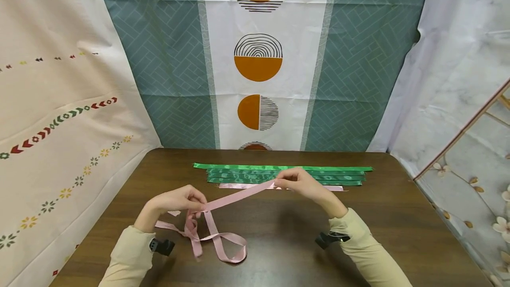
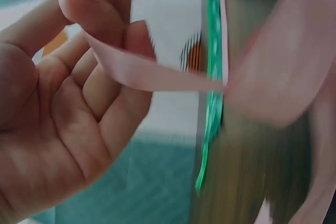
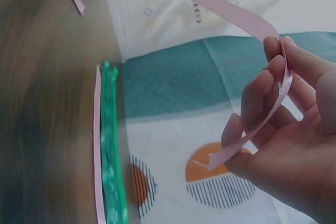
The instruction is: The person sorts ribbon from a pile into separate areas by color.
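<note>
A long pink ribbon (image 1: 239, 196) runs in a straight stretch between both hands, above the table. My left hand (image 1: 181, 199) pinches it between thumb and fingertips; below that hand the rest of the ribbon hangs down and lies in loose loops on the wood. Higher up and to the right, my right hand (image 1: 303, 185) pinches the ribbon near its free end. In the right wrist view the cut end (image 3: 223, 157) curls along the fingers (image 3: 255, 95). The left wrist view shows the ribbon (image 2: 136, 69) leaving the thumb and fingertips, with blurred loops beside it.
Several green ribbons (image 1: 239, 175) lie side by side across the back of the brown table (image 1: 279, 251). One pink ribbon strip (image 1: 334, 188) lies along their near side, partly behind the right hand. Patterned cloths (image 1: 175, 56) hang behind and at both sides.
</note>
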`<state>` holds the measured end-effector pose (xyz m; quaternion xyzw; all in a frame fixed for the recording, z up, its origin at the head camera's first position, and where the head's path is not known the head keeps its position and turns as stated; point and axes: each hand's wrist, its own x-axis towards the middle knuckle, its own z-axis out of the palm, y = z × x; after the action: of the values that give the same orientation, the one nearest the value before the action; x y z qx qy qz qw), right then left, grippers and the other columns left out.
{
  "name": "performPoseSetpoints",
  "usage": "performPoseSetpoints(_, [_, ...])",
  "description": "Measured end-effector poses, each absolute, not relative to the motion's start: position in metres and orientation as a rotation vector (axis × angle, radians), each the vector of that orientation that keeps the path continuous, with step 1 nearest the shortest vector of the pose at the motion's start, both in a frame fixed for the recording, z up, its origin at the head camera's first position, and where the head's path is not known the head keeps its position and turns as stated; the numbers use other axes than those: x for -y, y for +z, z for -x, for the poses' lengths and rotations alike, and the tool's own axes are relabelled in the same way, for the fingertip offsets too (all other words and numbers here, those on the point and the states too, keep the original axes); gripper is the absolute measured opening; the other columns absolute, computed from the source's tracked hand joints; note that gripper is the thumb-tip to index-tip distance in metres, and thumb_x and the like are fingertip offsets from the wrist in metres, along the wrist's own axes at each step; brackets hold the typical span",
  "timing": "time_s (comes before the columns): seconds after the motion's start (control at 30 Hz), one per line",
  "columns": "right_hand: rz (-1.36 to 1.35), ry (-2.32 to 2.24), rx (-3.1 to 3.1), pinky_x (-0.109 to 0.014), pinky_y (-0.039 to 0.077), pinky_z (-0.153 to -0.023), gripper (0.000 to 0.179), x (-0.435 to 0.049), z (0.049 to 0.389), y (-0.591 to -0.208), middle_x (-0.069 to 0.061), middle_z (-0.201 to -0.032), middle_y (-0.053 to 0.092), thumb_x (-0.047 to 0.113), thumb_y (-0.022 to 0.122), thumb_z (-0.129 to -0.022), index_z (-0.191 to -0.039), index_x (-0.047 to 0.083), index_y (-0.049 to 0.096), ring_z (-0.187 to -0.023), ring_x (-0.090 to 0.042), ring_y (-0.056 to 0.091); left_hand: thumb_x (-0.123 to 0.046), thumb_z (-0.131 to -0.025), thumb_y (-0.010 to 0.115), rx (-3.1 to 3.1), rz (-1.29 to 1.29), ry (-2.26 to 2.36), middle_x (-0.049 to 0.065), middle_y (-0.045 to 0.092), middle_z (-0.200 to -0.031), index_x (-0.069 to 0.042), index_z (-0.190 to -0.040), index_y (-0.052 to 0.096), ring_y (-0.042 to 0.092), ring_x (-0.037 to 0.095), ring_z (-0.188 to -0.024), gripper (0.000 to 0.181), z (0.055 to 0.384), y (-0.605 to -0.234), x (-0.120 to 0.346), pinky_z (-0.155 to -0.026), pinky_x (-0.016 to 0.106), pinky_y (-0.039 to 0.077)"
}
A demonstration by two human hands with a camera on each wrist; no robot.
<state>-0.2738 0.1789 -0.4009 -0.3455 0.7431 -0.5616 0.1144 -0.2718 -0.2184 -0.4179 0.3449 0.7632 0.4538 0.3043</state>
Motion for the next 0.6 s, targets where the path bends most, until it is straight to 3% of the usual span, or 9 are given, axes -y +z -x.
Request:
performPoseSetpoints(0.17, [1.010, -1.669, -2.200, -0.034, 0.035, -0.050, 0.017, -0.196, 0.276, -0.402, -0.016, -0.069, 0.044, 0.013, 0.057, -0.097, -0.092, 0.000, 0.066, -0.060, -0.034, 0.037, -0.012, -0.097, 0.056, -2.022, -0.872, 1.199, -0.004, 0.060, -0.069, 0.017, -0.093, 0.060, 0.054, 0.002, -0.055, 0.030, 0.265, -0.413, 0.255, -0.051, 0.023, 0.048])
performPoseSetpoints(0.4, [0.938, -1.651, -2.325, -0.029, 0.026, -0.045, 0.016, -0.225, 0.278, -0.403, -0.003, -0.064, 0.039, 0.011, 0.057, -0.097, -0.091, -0.002, 0.064, -0.053, -0.010, 0.032, -0.011, -0.098, 0.053, -2.115, -0.796, 1.241, -0.009, 0.057, -0.067, 0.003, -0.091, 0.066, 0.048, 0.000, -0.052, 0.021, 0.260, -0.405, 0.292, -0.040, 0.020, 0.035])
performPoseSetpoints(0.6, [0.844, -1.516, -2.429, -0.029, 0.034, -0.051, 0.017, -0.249, 0.279, -0.408, -0.003, -0.066, 0.042, 0.017, 0.058, -0.097, -0.095, 0.003, 0.068, -0.057, -0.018, 0.038, -0.009, -0.099, 0.052, -2.166, -0.836, 1.308, -0.008, 0.058, -0.071, 0.003, -0.093, 0.066, 0.053, -0.001, -0.060, 0.020, 0.263, -0.409, 0.295, -0.050, 0.019, 0.043])
